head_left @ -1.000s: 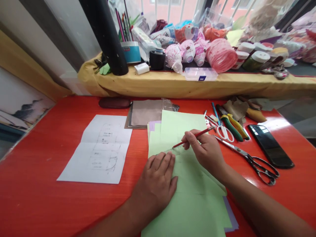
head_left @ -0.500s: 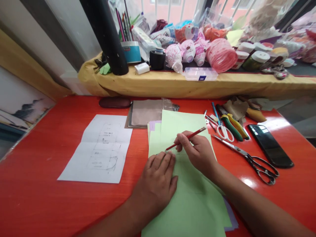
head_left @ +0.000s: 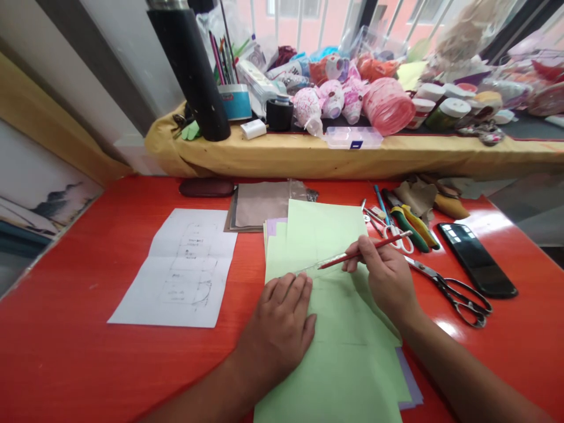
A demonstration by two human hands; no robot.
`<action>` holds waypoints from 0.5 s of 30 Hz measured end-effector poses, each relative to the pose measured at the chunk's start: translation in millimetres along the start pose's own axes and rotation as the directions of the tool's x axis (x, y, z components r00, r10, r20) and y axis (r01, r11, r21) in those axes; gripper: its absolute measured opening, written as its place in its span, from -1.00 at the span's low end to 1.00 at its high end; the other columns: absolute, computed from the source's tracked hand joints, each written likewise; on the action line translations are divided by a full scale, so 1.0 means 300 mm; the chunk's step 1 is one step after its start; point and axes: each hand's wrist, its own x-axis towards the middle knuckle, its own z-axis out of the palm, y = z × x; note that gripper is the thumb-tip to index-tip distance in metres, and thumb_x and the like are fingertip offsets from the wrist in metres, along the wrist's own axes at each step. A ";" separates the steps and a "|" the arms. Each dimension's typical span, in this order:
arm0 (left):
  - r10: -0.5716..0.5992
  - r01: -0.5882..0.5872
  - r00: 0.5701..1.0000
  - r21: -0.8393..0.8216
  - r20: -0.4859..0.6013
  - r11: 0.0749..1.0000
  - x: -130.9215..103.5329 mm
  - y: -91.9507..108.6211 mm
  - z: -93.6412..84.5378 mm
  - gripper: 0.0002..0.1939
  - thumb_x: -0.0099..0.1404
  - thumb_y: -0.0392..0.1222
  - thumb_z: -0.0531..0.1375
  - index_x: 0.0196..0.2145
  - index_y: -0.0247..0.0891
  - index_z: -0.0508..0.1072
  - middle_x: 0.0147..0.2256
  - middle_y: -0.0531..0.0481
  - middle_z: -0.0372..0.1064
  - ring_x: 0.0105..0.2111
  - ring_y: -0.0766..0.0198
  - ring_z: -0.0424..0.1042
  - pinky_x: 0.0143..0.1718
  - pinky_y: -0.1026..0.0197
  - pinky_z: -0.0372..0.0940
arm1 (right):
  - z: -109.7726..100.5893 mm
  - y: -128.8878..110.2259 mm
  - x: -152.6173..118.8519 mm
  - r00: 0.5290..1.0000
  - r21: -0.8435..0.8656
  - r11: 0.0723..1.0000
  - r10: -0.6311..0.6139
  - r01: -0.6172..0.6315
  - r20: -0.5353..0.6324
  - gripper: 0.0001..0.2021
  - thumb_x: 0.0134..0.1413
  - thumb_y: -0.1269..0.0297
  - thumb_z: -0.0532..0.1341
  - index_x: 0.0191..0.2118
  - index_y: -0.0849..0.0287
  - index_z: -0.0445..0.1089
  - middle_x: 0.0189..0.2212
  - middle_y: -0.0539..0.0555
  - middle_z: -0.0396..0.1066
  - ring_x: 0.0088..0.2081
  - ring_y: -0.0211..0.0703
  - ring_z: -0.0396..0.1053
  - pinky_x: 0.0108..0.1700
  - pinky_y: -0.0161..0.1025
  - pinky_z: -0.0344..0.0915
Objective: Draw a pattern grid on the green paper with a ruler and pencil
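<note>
My left hand (head_left: pixel 286 314) lies flat on a sheet of light green paper (head_left: pixel 335 376). Its fingertips press on the near end of a clear ruler (head_left: pixel 326 261), most of which is hard to make out against the paper. A red pencil (head_left: pixel 382 242) is pinched between the fingers of my right hand (head_left: pixel 388 273), its point close to the ruler and its other end up to the right. Faint pencil lines cross the green paper below. To the left, a creased white sheet (head_left: pixel 176 267) bears a drawn pattern with small writing.
Right of the paper lie large scissors (head_left: pixel 458 294), a black phone (head_left: pixel 478 258), pliers (head_left: pixel 414 226) and small white-handled scissors (head_left: pixel 403 241). Brown leather-like pieces (head_left: pixel 259 202) and a dark red case (head_left: pixel 207 188) sit at the back. A cluttered sill (head_left: pixel 282 161) borders the red table.
My right hand has moved to the right with the pencil, which now slants lower. More of the clear ruler shows between the hands. My left hand has stayed in place.
</note>
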 end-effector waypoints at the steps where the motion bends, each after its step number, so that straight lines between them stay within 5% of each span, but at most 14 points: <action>1: 0.009 -0.009 1.000 -0.003 -0.009 1.000 0.000 0.000 -0.001 -0.53 0.62 -0.16 0.09 0.35 -0.46 0.38 0.23 -0.26 0.50 0.22 -0.11 0.40 0.25 -0.12 0.19 | -0.017 0.009 -0.006 1.000 0.010 1.000 0.020 -0.020 -0.015 -0.50 0.43 -0.22 0.25 -0.35 0.10 0.56 -0.59 0.01 0.50 -0.45 -0.07 0.53 -0.20 -0.10 0.45; 8: 0.115 -0.120 0.990 -0.058 -0.081 0.991 0.003 0.004 -0.025 -0.71 0.56 -0.35 0.12 0.15 -0.39 0.49 -0.02 -0.22 0.57 -0.02 -0.05 0.47 0.05 -0.07 0.30 | -0.125 0.034 -0.052 0.989 0.036 0.998 0.058 -0.053 -0.137 -0.52 0.38 -0.25 0.28 -0.21 0.10 0.63 -0.58 0.00 0.51 -0.44 -0.03 0.55 -0.18 -0.03 0.47; 12: 0.178 -0.189 0.979 -0.110 -0.102 0.976 0.000 0.002 -0.040 -0.79 0.57 -0.38 0.09 0.00 -0.31 0.52 -0.29 -0.07 0.47 -0.25 0.06 0.43 -0.17 0.00 0.31 | -0.140 0.043 -0.088 0.980 -0.141 0.988 -0.093 0.068 -0.175 -0.63 0.51 -0.07 0.22 -0.12 0.09 0.65 -0.53 0.01 0.59 -0.36 -0.04 0.58 0.07 0.07 0.46; 15: 0.202 -0.220 0.971 -0.140 -0.128 0.965 -0.005 0.001 -0.043 -0.78 0.58 -0.36 0.08 -0.05 -0.29 0.54 -0.34 -0.04 0.44 -0.31 0.10 0.39 -0.24 0.03 0.29 | -0.133 0.053 -0.120 0.968 -0.204 0.965 -0.199 0.166 -0.153 -0.71 0.53 0.05 0.22 -0.07 0.08 0.63 -0.48 0.01 0.63 -0.35 -0.04 0.61 0.01 0.04 0.51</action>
